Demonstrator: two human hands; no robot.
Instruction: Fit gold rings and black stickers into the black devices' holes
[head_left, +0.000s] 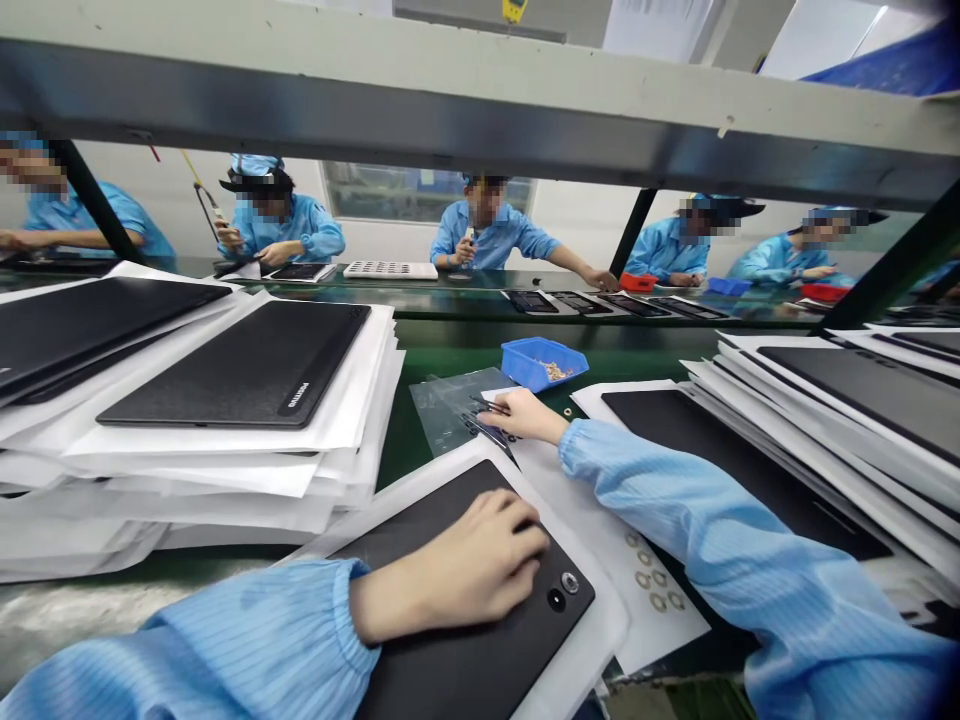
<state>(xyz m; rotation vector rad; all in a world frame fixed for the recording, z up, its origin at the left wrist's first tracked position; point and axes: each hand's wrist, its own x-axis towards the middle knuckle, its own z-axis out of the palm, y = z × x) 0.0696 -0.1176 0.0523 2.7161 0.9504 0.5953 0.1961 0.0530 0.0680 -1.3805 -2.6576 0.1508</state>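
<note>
My left hand [450, 560] lies with curled fingers on the back of a black tablet [465, 590], close to its round camera lens [568, 583]. The tablet sits on a white sheet. My right hand [529, 415] pinches thin dark tweezers [489, 405], their tips over a clear plastic bag [450, 405]. Anything held in the tips is too small to tell. A blue plastic bin [534, 362] of small gold parts stands just beyond that hand. Under my right forearm, a white sheet [652, 580] carries gold rings.
Tall stacks of black tablets on white sheets rise on the left [232, 365] and right [847, 420]. A grey shelf bar [450, 110] crosses overhead. Beyond the green bench [405, 460], several co-workers in blue smocks [487, 230] work at more tablets.
</note>
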